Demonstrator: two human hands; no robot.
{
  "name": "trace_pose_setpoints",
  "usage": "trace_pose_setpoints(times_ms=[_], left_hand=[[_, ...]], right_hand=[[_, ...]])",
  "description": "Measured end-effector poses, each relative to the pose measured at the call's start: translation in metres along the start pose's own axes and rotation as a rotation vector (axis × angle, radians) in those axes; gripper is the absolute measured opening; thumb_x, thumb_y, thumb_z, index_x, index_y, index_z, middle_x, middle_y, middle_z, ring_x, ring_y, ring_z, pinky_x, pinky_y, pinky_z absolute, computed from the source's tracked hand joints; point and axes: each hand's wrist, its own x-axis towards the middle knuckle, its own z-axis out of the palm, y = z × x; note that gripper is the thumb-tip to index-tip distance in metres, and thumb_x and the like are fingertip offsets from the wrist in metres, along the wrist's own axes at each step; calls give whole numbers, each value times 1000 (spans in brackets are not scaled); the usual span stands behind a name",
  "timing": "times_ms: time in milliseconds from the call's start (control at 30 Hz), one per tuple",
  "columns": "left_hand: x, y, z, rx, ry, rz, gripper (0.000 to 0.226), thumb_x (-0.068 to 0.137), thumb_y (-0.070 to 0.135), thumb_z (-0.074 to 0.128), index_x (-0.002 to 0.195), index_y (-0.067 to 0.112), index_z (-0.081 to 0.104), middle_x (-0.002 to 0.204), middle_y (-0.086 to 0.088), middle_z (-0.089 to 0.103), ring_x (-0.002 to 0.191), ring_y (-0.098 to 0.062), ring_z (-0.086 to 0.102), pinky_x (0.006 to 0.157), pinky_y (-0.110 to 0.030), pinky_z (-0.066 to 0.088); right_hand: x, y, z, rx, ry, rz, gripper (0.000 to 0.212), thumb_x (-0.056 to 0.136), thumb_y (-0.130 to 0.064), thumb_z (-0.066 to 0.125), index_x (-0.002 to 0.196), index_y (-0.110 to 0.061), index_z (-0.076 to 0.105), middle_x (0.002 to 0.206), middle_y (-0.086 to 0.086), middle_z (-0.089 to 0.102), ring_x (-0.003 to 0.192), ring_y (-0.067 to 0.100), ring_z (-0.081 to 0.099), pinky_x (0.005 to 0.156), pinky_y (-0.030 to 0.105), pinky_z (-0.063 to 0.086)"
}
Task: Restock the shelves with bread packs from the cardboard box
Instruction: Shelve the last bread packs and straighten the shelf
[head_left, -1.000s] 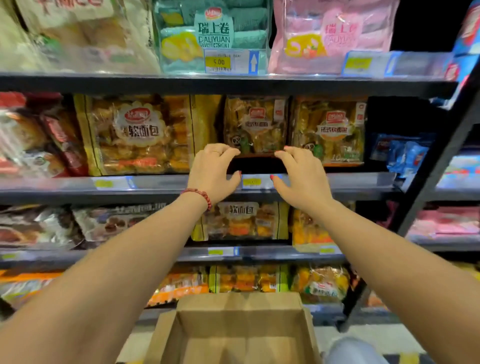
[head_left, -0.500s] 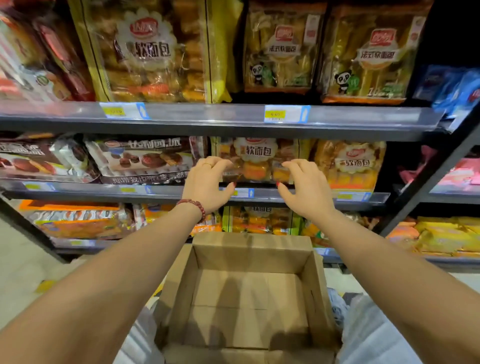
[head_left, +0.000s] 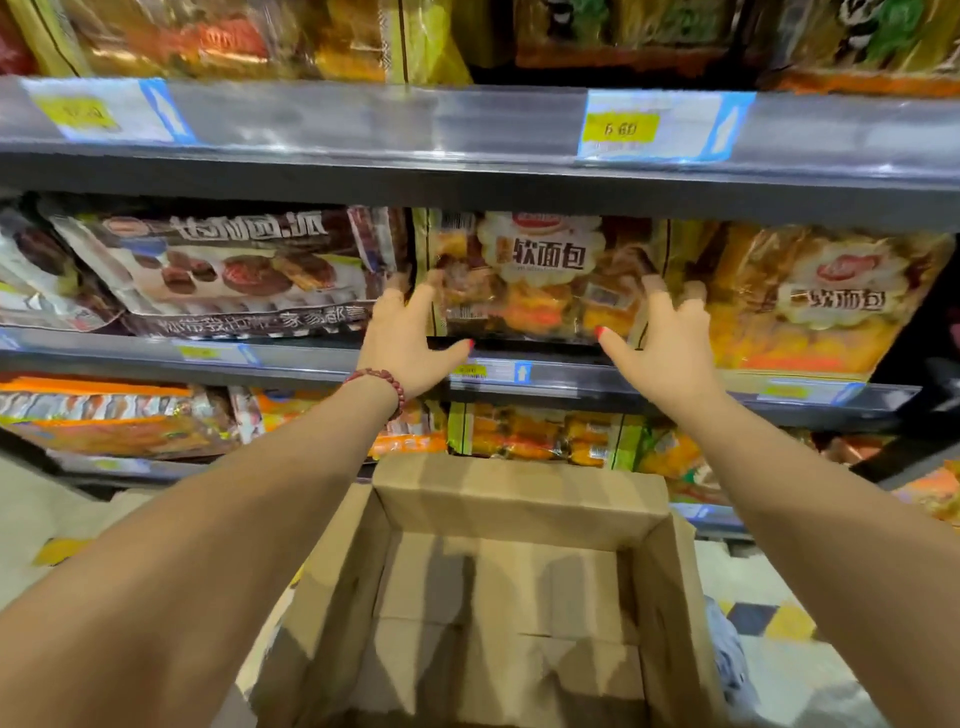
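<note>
Shelving (head_left: 363, 171) fills the upper two thirds of the frame in three tiers. Below it, at lower centre, the cardboard box (head_left: 519, 501) stands open, and no pack shows inside it (only its bare brown floor and walls).

The bread pack (head_left: 535, 280) in hand stands upright at the front of the middle tier, dead centre of the frame. It looks light and puffy: soft rolls in thin, glossy film that would crush under a hard squeeze and slide under a loose one. The side seams are probably the safest places to take it, with a thumb under the bottom edge.

A chocolate pie pack (head_left: 223, 270) lies just left of it and a yellow bread pack (head_left: 821, 301) crowds its right edge. The shelf above hangs low over all three, so there is little room to lift or tilt.

The left hand (head_left: 410, 338) and right hand (head_left: 660, 343) bracket the pack with fingers spread wide and fairly straight against its two sides, thumbs reaching toward its base. They press rather than clasp, though blur hides the fingertips.

A price tag (head_left: 491, 372) sits on the rail between the thumbs, and a bead bracelet (head_left: 384, 382) circles the left wrist.
</note>
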Motion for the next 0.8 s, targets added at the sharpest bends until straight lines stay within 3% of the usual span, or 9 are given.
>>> trace_pose_setpoints(times_ms=[67,167,233,333,400,467,567,700,800], left_hand=[[14,0,7,-37,3,-11,84,80,47,68,147,20,25,151,-20,20,140,-35,21,113,-41,27],[28,2,17,-89,-30,-37,82,82,44,67,146,18,24,149,-25,23,142,-35,19,112,-41,30],[34,0,23,-103,-45,-64,82,82,46,66,146,17,23,145,-27,31,139,-37,26,107,-39,35],[36,-6,27,-133,-17,-95,81,80,47,67,143,16,25,134,-30,46,131,-41,38,99,-41,43],[35,-8,24,-151,36,-94,79,81,41,69,142,14,28,128,-30,51,134,-40,35,99,-42,44],[33,-9,22,-160,83,-78,75,81,35,70,141,13,31,128,-25,52,139,-36,25,105,-42,39],[33,-9,24,-179,86,-81,75,78,38,70,138,15,33,115,-22,60,132,-40,37,98,-46,46],[30,1,26,-170,95,-107,76,80,34,69,142,13,31,141,-25,39,144,-32,14,111,-40,32],[14,13,25,-118,158,-98,82,82,35,69,147,12,24,150,-26,21,145,-32,7,114,-41,23]], right_hand=[[12,-1,5,-46,19,31,69,89,-48,57,144,-16,30,135,23,41,122,41,41,92,42,44],[28,-1,13,15,11,133,59,92,-48,53,126,-1,49,101,19,63,99,34,57,75,33,43],[34,-3,19,75,6,191,63,91,-53,51,127,-2,48,115,21,61,108,36,55,82,36,46],[36,-13,28,94,20,173,68,89,-54,54,137,-8,40,145,25,32,138,42,25,108,44,36],[37,-19,32,108,8,161,68,89,-55,54,139,-11,40,150,24,25,143,42,14,112,47,32],[38,-20,37,111,1,160,68,89,-56,54,138,-11,40,150,24,25,143,42,14,111,48,33],[41,-16,39,107,-6,164,68,89,-56,53,138,-11,41,150,23,25,143,41,15,111,47,32],[39,-13,32,91,-31,134,63,91,-52,53,140,-14,39,153,21,20,144,40,9,112,43,28],[27,-8,25,-9,-11,66,63,92,-49,51,143,-19,32,155,22,13,143,43,12,111,45,30]])
